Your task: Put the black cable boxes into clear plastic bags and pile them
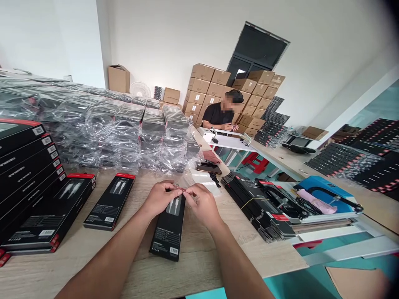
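Hands: the left hand [160, 198] and right hand [202, 203] were closed, a small reddish strip [183, 191] being pinched between them.
Position: a black cable package [170, 232] was laid just below the hands, at lower centre of the frame.
Surface: pale wood-grain laminate [199, 259] was seen beneath it.
Look: a slim rectangular card package, printed with a white cable image.

The left hand [158, 198] and right hand [202, 204] are bare, as are both forearms [106, 261]
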The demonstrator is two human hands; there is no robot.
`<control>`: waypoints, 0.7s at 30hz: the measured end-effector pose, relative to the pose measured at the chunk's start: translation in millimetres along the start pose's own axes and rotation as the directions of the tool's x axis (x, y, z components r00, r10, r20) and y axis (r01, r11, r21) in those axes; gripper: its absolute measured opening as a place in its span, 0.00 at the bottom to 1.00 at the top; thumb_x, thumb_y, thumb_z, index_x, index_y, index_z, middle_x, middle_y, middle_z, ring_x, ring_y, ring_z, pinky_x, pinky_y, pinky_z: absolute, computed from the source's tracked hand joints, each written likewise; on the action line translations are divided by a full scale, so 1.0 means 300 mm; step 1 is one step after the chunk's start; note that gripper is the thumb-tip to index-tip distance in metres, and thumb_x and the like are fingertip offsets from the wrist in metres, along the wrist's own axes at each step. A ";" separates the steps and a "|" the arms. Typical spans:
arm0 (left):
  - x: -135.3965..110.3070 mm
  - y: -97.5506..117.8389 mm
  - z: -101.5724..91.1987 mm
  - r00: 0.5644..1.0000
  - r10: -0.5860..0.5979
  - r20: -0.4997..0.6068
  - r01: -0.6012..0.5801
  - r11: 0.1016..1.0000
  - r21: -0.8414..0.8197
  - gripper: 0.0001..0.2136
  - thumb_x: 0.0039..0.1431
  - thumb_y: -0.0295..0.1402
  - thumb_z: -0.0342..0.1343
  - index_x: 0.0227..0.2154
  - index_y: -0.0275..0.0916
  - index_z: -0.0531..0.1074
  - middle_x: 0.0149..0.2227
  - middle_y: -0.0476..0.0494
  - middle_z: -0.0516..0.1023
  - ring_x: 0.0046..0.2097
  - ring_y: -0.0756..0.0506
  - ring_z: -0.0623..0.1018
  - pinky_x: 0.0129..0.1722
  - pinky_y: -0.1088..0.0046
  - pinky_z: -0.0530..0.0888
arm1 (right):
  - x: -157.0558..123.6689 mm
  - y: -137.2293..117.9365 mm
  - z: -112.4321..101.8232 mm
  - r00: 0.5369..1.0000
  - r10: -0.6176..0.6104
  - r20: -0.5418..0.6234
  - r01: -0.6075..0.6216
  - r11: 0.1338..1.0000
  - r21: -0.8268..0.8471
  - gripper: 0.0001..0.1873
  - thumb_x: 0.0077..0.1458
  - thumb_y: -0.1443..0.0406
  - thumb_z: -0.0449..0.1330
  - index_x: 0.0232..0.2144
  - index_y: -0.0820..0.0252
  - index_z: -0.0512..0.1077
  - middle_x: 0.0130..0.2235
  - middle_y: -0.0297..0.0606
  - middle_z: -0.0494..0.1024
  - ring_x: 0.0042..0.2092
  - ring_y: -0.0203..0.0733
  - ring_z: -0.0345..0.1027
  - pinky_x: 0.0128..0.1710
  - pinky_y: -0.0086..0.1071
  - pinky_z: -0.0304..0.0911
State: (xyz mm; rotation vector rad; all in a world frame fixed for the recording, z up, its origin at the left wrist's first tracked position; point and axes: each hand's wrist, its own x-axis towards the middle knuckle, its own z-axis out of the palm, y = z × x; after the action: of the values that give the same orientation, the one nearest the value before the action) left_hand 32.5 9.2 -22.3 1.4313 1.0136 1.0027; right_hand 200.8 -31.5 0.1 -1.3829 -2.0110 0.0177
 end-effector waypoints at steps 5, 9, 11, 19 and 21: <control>0.000 -0.004 0.006 0.999 0.043 0.009 -0.043 0.999 0.018 0.07 0.46 0.35 0.62 0.28 0.38 0.79 0.47 0.39 0.78 0.58 0.40 0.68 0.54 0.67 0.64 | -0.027 0.026 0.034 0.993 0.111 -0.044 -0.101 0.977 0.186 0.06 0.55 0.61 0.58 0.29 0.57 0.71 0.31 0.35 0.74 0.34 0.39 0.67 0.34 0.30 0.63; -0.001 -0.004 0.003 1.000 0.024 0.007 -0.025 0.997 0.079 0.08 0.47 0.35 0.60 0.30 0.38 0.79 0.51 0.38 0.75 0.56 0.40 0.71 0.55 0.65 0.64 | -0.037 0.046 0.043 0.980 0.201 0.000 -0.189 0.924 0.332 0.07 0.52 0.62 0.61 0.34 0.57 0.72 0.32 0.34 0.75 0.31 0.37 0.67 0.32 0.29 0.63; -0.001 -0.006 0.001 1.000 0.024 -0.002 -0.024 0.994 0.103 0.07 0.47 0.34 0.60 0.29 0.38 0.79 0.52 0.37 0.74 0.55 0.40 0.72 0.55 0.65 0.64 | -0.036 0.062 0.040 0.963 0.266 -0.030 -0.231 0.883 0.408 0.08 0.53 0.60 0.60 0.33 0.59 0.72 0.31 0.35 0.75 0.30 0.36 0.66 0.30 0.29 0.63; -0.002 -0.011 0.006 0.998 0.058 -0.016 -0.053 0.979 0.196 0.07 0.49 0.36 0.58 0.27 0.39 0.78 0.40 0.43 0.80 0.44 0.43 0.77 0.45 0.70 0.69 | -0.038 0.047 0.043 0.964 0.209 -0.163 -0.171 0.960 0.220 0.17 0.51 0.62 0.60 0.45 0.57 0.69 0.37 0.39 0.74 0.38 0.42 0.67 0.37 0.35 0.65; -0.005 -0.009 0.008 0.998 0.060 -0.020 -0.054 0.976 0.211 0.08 0.50 0.36 0.56 0.27 0.39 0.77 0.36 0.45 0.80 0.39 0.44 0.77 0.40 0.71 0.70 | -0.039 0.030 0.050 0.987 0.111 -0.119 -0.104 0.992 0.069 0.18 0.49 0.67 0.59 0.45 0.56 0.69 0.39 0.40 0.73 0.40 0.44 0.67 0.41 0.37 0.64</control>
State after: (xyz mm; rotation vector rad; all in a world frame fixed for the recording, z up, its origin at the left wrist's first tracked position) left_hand 34.3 7.3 -25.1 1.6320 1.1303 0.9800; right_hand 202.4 -31.8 -20.8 -1.4170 -1.8189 0.0421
